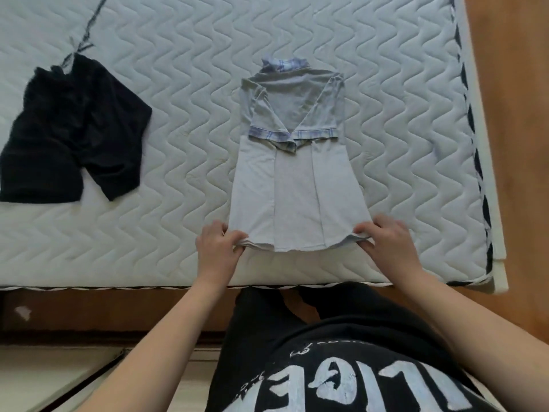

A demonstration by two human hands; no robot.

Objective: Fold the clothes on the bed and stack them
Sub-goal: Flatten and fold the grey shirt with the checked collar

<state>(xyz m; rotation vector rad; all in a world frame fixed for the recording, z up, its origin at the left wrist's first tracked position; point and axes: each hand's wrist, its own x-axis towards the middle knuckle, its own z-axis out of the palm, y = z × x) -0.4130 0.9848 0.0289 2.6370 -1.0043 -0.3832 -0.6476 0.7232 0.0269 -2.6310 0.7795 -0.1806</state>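
A light grey shirt [292, 173] with blue plaid collar and cuffs lies flat on the white quilted mattress [386, 84], its sides and sleeves folded inward into a long strip, collar away from me. My left hand [218, 246] pinches the near left corner of its hem. My right hand [387, 239] pinches the near right corner. Both corners are lifted slightly off the mattress. Black shorts [71, 132] lie unfolded at the left.
A dark strap or cord [89, 28] runs from the shorts toward the far left of the bed. The mattress's near edge [118, 286] is just below my hands, its right edge beside wooden floor [517, 114]. My legs stand against the bed.
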